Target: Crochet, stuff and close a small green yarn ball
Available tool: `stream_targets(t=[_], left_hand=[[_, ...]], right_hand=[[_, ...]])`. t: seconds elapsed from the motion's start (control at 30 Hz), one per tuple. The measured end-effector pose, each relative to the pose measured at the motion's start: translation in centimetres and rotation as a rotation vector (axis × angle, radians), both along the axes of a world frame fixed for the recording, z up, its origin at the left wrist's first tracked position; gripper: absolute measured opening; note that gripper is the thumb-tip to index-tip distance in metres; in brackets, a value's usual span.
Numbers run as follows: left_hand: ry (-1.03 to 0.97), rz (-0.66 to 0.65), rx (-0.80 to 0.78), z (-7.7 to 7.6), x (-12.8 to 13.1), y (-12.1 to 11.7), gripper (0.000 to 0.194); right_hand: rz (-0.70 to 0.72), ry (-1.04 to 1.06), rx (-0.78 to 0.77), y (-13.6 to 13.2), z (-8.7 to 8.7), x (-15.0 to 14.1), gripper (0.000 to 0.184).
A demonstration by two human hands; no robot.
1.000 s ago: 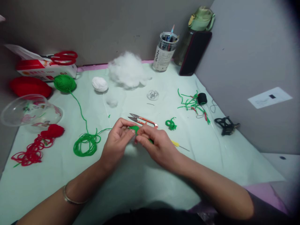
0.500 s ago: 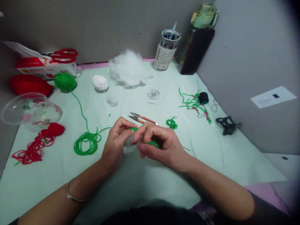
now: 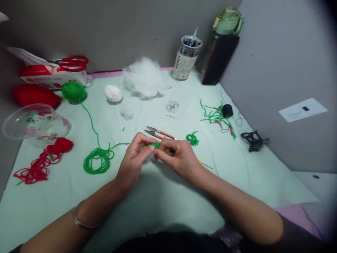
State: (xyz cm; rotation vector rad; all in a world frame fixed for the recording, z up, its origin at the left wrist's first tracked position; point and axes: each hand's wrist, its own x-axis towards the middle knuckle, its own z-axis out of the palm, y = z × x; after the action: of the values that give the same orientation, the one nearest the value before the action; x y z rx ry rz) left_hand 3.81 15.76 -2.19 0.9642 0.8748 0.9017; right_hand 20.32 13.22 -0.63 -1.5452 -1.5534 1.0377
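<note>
**Small green yarn piece point(image 3: 153, 144) pinched between two hands**

The piece is held up over the middle of the counter point(image 3: 263, 182), well in from its left and right edges. The left hand point(image 3: 135, 151) has thumb and fingers closed on it, with almost no gap. The right hand point(image 3: 179, 156) has its fingers curled in at the piece's right end, nearly closed, with a bit of green showing inside; whether they also grip a tool cannot be told. A pale blur beneath the fingertips is too indistinct to name.

A green strand point(image 3: 119, 144) runs from the left hand to a loose coil point(image 3: 88, 165) toward the left edge, and on to a green ball point(image 3: 74, 92) near the far left corner. Orange-handled snips point(image 3: 164, 133) lie just beyond the hands, toward the far edge.

The piece should be very light, soft and easily squashed, not slippery. It is probably best pinched flat near its worked edge, leaving the strand slack, since a tug could distort loops.
</note>
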Motion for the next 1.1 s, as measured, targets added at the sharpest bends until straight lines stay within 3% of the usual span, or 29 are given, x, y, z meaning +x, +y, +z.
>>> stream_targets(t=[0.17,0.3,0.53,0.6,0.77,0.97,1.1], left_hand=[[-0.051,-0.076,0.003,0.7,0.1,0.0,0.012],[-0.045,-0.073,0.04,0.3,0.1,0.4,0.015],[0.064,-0.012,0.027,0.0,0.1,0.8,0.007],[0.128,0.021,0.038,0.1,0.2,0.8,0.008],[0.324,0.083,0.278,0.4,0.2,0.8,0.012],[0.312,0.001,0.308,0.5,-0.4,0.5,0.013],[0.167,-0.207,0.233,1.6,-1.1,1.1,0.041]], right_hand=[[-0.067,0.118,-0.058,0.3,0.4,0.2,0.031],[0.036,0.188,-0.029,0.4,0.8,0.6,0.034],[0.178,-0.076,0.167,-1.1,0.5,-0.7,0.021],[0.15,0.023,0.072,-1.0,0.2,-0.9,0.024],[0.118,0.413,-0.193,0.5,-0.1,-0.3,0.042],[0.116,0.511,-0.235,0.9,0.1,0.0,0.046],[0.008,0.506,-0.226,0.7,-0.1,0.3,0.045]])
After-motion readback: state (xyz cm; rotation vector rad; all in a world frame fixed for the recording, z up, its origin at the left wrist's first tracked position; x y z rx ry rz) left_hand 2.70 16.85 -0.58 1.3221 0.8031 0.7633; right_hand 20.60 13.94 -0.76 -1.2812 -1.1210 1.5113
